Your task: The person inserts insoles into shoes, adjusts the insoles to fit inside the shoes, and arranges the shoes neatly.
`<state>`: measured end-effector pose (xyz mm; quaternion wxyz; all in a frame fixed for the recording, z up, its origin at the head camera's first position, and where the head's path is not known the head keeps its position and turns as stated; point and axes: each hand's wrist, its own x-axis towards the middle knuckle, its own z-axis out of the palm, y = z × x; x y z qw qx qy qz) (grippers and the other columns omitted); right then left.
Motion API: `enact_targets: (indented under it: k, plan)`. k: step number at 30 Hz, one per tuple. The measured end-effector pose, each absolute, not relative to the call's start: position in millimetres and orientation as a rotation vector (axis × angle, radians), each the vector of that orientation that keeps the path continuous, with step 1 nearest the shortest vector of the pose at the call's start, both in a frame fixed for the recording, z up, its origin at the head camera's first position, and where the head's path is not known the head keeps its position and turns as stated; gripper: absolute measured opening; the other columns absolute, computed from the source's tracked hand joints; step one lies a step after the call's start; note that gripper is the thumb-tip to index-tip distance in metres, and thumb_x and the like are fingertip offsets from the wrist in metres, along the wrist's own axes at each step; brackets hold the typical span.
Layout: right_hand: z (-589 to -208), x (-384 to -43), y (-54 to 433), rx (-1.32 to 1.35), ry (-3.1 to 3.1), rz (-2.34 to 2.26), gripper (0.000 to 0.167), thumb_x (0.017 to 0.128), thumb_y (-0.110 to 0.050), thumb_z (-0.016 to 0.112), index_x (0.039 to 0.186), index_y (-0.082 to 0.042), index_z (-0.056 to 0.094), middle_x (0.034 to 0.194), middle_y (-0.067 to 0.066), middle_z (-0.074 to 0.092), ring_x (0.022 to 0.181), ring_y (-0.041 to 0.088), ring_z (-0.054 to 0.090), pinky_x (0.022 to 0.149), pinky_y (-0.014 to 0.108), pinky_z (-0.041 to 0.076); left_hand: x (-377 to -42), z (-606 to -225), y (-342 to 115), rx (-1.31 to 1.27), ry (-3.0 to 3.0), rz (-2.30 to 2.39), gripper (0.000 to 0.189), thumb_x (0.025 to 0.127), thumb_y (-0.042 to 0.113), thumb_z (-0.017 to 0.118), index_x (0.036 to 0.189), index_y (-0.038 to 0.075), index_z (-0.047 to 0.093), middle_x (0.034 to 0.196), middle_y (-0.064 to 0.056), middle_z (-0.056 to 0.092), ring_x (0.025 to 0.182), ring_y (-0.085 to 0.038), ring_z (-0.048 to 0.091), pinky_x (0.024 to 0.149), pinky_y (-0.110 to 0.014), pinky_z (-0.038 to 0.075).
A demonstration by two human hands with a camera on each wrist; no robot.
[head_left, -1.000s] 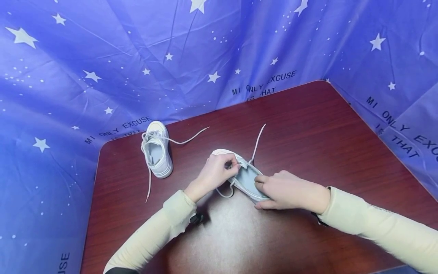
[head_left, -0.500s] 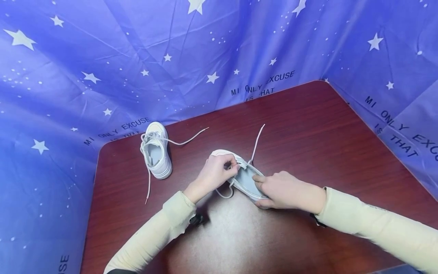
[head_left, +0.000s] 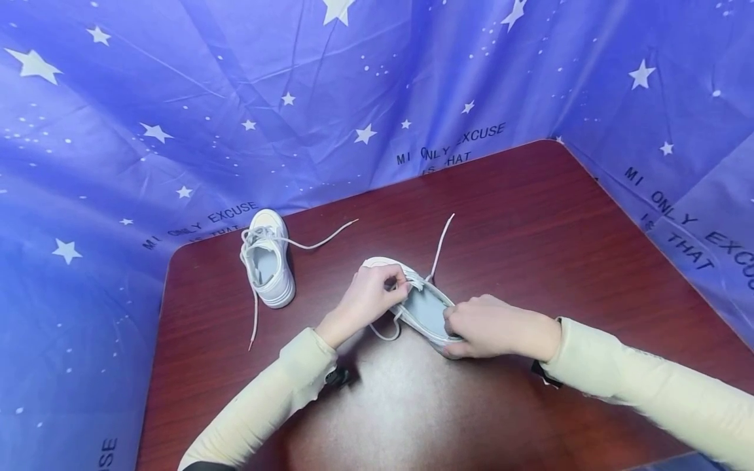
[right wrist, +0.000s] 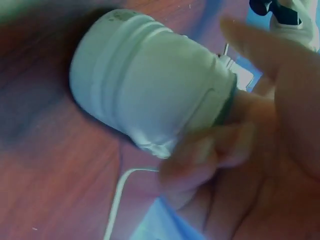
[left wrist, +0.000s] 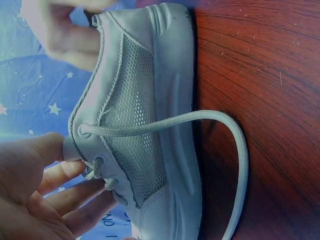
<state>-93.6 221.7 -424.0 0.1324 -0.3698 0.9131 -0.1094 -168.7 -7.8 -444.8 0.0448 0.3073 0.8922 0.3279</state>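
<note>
A white sneaker [head_left: 425, 313] with pale laces stands on the table, its toe pointing away to the left and its grey insole showing. At the tongue, my left hand [head_left: 372, 291] pinches between thumb and fingers; in the left wrist view the thumb [left wrist: 47, 145] lies against the tongue's top edge above the lace eyelets. My right hand [head_left: 491, 327] grips the heel collar, fingers bent into the opening and thumb outside at the back. The right wrist view, blurred, shows the sneaker's heel [right wrist: 160, 80] with curled fingers [right wrist: 192, 155] at its rim.
A second white sneaker [head_left: 272, 261] stands at the back left, its loose laces spread to both sides. The held sneaker's free lace [head_left: 443, 245] trails toward the back. The dark red wooden table [head_left: 530, 216] meets a blue star-print curtain [head_left: 294, 78] behind.
My right fingers have curled at the heel opening, after reaching further over the insole half a second ago. The left hand stays at the tongue, and the view has shifted slightly.
</note>
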Motion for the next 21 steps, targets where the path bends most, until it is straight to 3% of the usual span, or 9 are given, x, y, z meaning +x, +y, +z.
enact_targets:
  k: [6, 21]
  plan:
    - [-423.0, -94.1, 223.8, -1.006, 2.634, -0.394, 0.044, 0.09, -0.036, 0.075, 0.056, -0.028, 0.049, 0.054, -0.017, 0.036, 0.049, 0.002, 0.034, 0.044, 0.027, 0.028, -168.9, -445.6, -8.3, 0.936, 2.717, 1.004, 0.016, 0.089, 0.016, 0.072, 0.076, 0.018, 0.064, 0.066, 0.011, 0.044, 0.064, -0.008, 0.042, 0.059, -0.025, 0.033]
    - [-421.8, -86.6, 220.9, -0.957, 2.642, -0.409, 0.041, 0.093, -0.039, 0.073, 0.06, -0.025, 0.054, 0.058, -0.014, 0.043, 0.05, 0.005, 0.037, 0.045, 0.03, 0.034, -169.2, -447.1, -8.3, 0.96, 2.72, 1.044, 0.017, 0.089, 0.015, 0.073, 0.075, 0.019, 0.063, 0.068, 0.01, 0.053, 0.069, -0.009, 0.048, 0.062, -0.025, 0.037]
